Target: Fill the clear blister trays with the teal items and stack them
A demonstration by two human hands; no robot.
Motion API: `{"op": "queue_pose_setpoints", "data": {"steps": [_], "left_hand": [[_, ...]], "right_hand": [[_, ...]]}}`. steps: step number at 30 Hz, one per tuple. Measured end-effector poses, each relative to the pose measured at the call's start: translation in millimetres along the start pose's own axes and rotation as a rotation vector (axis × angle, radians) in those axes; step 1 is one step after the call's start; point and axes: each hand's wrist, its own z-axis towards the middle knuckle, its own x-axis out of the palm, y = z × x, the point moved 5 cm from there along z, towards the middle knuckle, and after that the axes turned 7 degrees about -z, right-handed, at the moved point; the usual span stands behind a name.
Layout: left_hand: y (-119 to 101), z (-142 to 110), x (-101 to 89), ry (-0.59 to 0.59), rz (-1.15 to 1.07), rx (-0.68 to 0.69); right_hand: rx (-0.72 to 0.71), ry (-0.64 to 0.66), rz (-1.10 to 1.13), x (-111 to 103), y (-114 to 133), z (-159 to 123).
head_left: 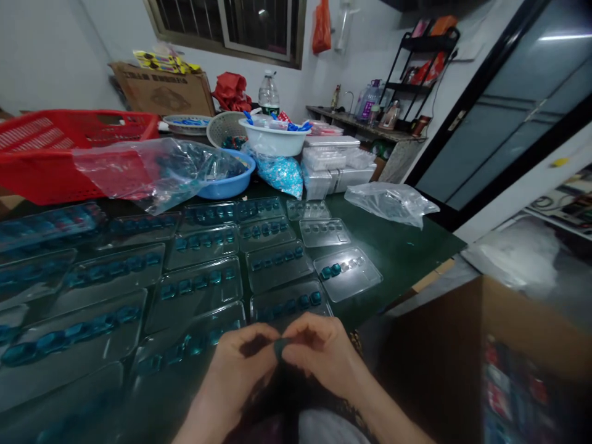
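My left hand (247, 364) and my right hand (321, 351) meet at the near edge of the green table. Between their fingertips they pinch a small dark teal piece (279, 348); its exact kind is hard to make out. Just beyond my hands lies a clear plastic tray (277, 302) with a row of teal pieces in its wells. To its upper right, another clear tray (356, 283) holds two teal pieces (330, 271) at the left of its row, and the wells to their right look clear.
Several more filled trays (198, 287) cover the table's left side. Behind them stand a red basket (69, 166), a blue basin (231, 182), a white basin (277, 139) and stacked clear boxes (337, 166). A plastic bag (393, 200) lies far right; an open carton (444, 345) stands near right.
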Motion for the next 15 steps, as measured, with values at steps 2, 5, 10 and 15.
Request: {"op": "queue_pose_setpoints", "data": {"steps": [2,5,10,15], "left_hand": [[10.9,6.2,7.1,0.061,-0.159,-0.123],[18.5,9.2,15.2,0.182,-0.443,-0.273],[15.7,2.9,10.7,0.147,-0.836,-0.433],[13.1,1.9,10.8,0.148,-0.853,-0.428]], "right_hand": [[-0.045,-0.089,-0.103,-16.8,3.8,-0.3],[-0.127,-0.358,-0.327,-70.7,7.4,5.1],[-0.257,-0.612,-0.903,-154.2,-4.1,36.1],[-0.222,-0.521,-1.09,-165.2,-25.4,61.9]]}}
